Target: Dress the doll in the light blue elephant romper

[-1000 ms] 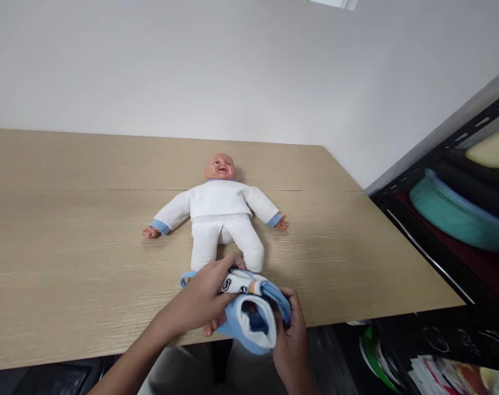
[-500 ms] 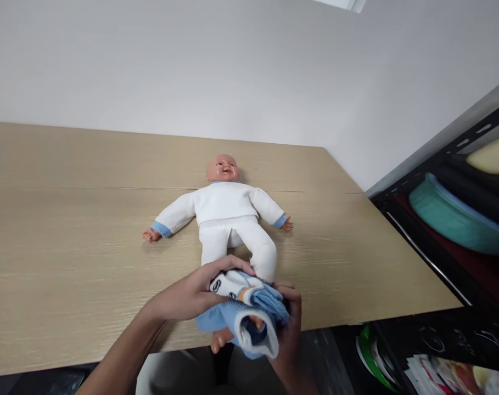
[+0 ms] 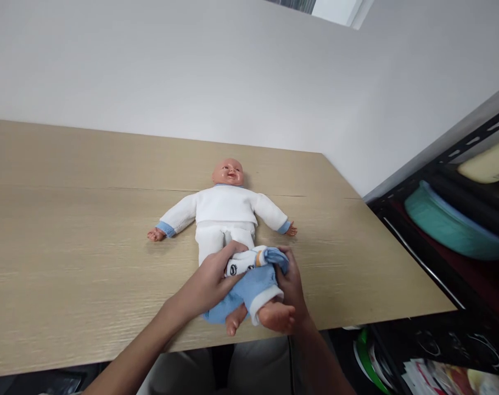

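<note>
At six o'clock the blue garment [image 3: 255,288] hides the shins of the doll [image 3: 226,204] from us. Our left fingers [image 3: 235,248] are partly concealed behind the bunched cloth, and our right fingers [image 3: 290,265] are partly hidden from us there too. Below, the bottom edge crops our lap [image 3: 183,376]; at nine, the left edge cuts the worktop [image 3: 68,247]. Near three, the right edge cuts off a teal item [image 3: 447,225] and a pale yellow item [image 3: 490,158], whose print we find too small to read. At four, we see papers [image 3: 430,378] only blurred and cropped. At one, the top edge trims a bright panel [image 3: 335,11].
</note>
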The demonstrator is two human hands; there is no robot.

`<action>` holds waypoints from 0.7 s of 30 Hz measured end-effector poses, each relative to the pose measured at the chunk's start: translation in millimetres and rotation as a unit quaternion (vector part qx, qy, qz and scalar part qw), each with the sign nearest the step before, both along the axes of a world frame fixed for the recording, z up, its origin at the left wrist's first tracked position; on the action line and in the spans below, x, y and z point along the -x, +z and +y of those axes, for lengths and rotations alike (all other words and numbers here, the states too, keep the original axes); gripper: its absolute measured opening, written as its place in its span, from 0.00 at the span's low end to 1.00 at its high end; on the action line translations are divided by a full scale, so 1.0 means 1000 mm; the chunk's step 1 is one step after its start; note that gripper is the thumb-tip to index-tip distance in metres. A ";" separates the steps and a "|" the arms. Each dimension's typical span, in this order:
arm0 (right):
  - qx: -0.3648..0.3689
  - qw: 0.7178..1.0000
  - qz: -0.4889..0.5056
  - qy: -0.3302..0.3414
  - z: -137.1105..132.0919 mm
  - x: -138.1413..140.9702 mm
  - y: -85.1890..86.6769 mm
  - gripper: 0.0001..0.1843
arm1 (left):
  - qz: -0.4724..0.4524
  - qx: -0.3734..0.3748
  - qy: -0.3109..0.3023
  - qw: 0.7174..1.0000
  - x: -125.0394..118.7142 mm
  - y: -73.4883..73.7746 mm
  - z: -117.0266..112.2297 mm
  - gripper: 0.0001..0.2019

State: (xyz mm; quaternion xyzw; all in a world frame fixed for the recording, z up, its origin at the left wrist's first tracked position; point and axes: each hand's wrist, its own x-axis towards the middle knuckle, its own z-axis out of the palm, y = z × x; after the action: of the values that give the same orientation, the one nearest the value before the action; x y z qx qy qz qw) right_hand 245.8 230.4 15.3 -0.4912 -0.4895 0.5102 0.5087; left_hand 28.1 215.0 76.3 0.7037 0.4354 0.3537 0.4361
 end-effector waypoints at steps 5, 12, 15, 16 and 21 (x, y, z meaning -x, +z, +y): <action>0.146 0.968 0.154 0.134 0.035 0.009 0.019 0.19 | 0.147 -0.093 0.108 0.979 0.003 -0.005 0.011 0.09; 0.087 0.986 0.056 0.131 0.050 0.002 0.020 0.15 | 0.202 -0.119 0.151 0.960 0.008 0.000 0.015 0.11; 0.042 0.988 -0.023 0.148 0.049 -0.007 0.021 0.15 | 0.176 -0.094 0.143 0.969 0.032 0.005 0.000 0.17; 0.023 0.986 -0.048 0.157 0.048 -0.009 0.024 0.15 | 0.161 -0.069 0.137 0.975 0.043 0.005 -0.006 0.18; -0.080 0.970 -0.127 0.190 0.060 -0.002 0.038 0.15 | 0.092 0.043 0.076 0.992 0.084 0.006 -0.029 0.11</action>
State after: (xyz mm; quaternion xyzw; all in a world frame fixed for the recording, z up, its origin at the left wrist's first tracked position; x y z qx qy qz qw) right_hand 247.8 290.1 53.7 -0.4079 -0.6734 0.4902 0.3740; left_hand -56.0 185.8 81.9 0.6786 0.5411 0.3001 0.3959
